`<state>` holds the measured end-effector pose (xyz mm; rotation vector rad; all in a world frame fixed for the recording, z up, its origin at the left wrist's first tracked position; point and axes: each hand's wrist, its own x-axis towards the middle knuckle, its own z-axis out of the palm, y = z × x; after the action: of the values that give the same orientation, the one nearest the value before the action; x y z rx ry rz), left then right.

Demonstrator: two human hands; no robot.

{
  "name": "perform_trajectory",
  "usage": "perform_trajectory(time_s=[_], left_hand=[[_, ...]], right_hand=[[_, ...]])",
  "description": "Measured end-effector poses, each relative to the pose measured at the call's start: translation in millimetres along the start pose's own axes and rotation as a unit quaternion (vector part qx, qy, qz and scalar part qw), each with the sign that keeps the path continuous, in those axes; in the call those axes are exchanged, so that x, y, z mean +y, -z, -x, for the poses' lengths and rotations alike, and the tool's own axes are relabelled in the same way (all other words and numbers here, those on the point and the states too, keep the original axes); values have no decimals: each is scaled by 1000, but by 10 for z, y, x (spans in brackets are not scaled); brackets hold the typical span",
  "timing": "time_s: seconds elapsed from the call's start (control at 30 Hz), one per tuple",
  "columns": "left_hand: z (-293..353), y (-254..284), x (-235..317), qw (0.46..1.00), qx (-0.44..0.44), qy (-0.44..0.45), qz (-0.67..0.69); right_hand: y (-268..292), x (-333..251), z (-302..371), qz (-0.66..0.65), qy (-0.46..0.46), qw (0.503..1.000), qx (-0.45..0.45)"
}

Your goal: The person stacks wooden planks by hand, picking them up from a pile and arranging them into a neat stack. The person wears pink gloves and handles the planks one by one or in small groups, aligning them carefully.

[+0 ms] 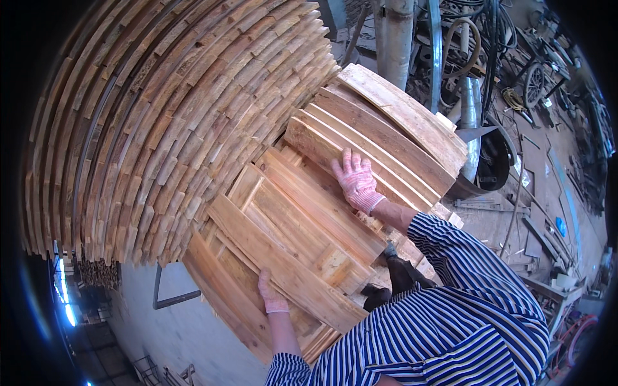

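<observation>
A light-brown wooden board [277,257] lies slantwise over other boards in the middle. My left hand [273,296], in a pinkish-white knit glove, is at this board's lower left edge; its fingers seem to curl under the edge and are partly hidden. My right hand [357,183], in a matching glove, rests with fingers spread on a row of boards standing on edge [380,154]. Between the hands lie more flat boards [315,206], some crossing one another.
A tall stack of boards [180,116] rises at the left and far side. Loose planks [405,116] top the row at the right. Metal pipes [394,45], a dark round metal container [492,164] and scrap crowd the right. My dark shoes [380,296] show below the boards.
</observation>
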<state>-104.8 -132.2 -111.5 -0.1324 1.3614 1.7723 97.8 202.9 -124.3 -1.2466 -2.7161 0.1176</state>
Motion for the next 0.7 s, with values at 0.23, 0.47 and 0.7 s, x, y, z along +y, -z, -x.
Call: perform_trajectory(time_s=[0.23, 0.47, 0.7], left_hand=[[-49, 92, 17, 1000, -9, -5, 6], [281, -381, 470, 904, 123, -214, -350], [78, -1776, 261, 986, -142, -88, 20]], right_hand=[[101, -241, -149, -109, 4, 994, -4], [999, -276, -63, -207, -104, 971, -60], [1185, -593, 391, -564, 51, 816, -118]])
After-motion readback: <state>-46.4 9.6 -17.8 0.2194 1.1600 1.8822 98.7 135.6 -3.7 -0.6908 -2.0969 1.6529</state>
